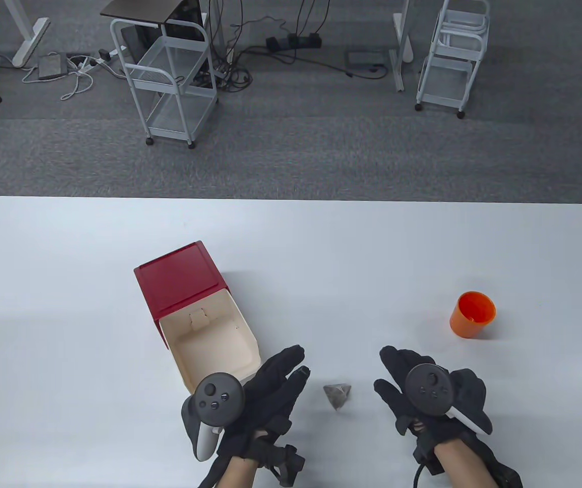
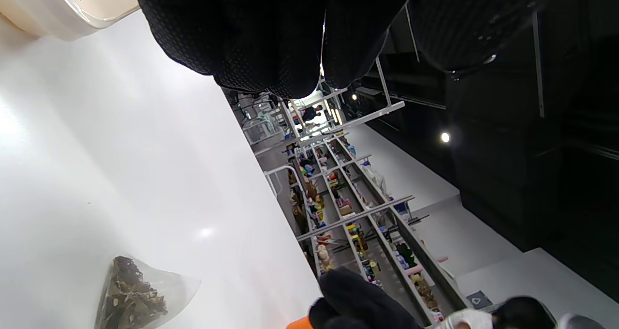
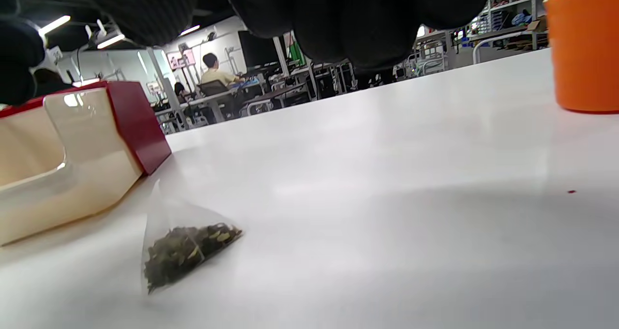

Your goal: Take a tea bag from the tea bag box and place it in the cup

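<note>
Lying on table (image 1: 291, 244) between left hand (image 1: 263, 394) and right hand (image 1: 430, 391): tea bag (image 1: 337, 395), untouched. Hovering with fingers spread, holding nothing. Sitting far left, tea bag box (image 1: 202, 315); far right, cup (image 1: 472, 313).

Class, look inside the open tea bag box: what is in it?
The tea bag box tray shows only a bare cream floor. Under its red sleeve is hidden. One tea bag lies outside on the table.
</note>
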A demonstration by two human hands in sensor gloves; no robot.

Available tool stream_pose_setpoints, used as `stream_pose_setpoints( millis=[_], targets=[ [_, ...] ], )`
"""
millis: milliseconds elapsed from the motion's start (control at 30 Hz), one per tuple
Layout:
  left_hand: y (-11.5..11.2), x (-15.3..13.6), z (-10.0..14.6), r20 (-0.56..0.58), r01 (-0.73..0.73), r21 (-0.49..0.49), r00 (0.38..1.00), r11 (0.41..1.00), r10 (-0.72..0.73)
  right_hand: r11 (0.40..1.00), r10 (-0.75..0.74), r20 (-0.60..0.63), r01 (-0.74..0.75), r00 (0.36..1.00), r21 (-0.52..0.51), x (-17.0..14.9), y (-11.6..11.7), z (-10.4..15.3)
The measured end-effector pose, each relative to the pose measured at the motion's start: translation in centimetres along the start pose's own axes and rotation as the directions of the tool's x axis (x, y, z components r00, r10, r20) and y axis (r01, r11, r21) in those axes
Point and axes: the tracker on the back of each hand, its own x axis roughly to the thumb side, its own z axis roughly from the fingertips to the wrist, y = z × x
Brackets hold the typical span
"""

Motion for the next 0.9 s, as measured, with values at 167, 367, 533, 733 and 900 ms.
stream_pose_setpoints(
  millis=[167,367,533,733,900],
  targets=[
    [0.3,-0.1,0.1,0.0,0.006,0.013,1.0,1.0,-0.006,0.995,0.061,0.04,-0.064,0.997,0.079,1.5,1.7,-1.3],
    [0.5,-0.1,0.1,0.003,0.004,0.021,1.0,1.0,-0.004,0.981,0.123,0.071,-0.132,0.99,0.145,2.5,3.5,-2.2],
    [0.6,-0.1,0.0,0.004,0.003,0.023,1.0,1.0,-0.003,0.964,0.172,0.108,-0.19,0.979,0.185,3.3,5.0,-2.9],
    [0.6,-0.1,0.1,0.006,0.008,0.025,1.0,1.0,-0.009,0.94,0.251,0.16,-0.28,0.955,0.196,4.6,6.5,-3.5],
    [0.7,-0.1,0.1,0.002,0.014,0.025,1.0,1.0,-0.014,0.923,0.321,0.191,-0.352,0.928,0.158,5.0,6.8,-3.6]
  ],
)
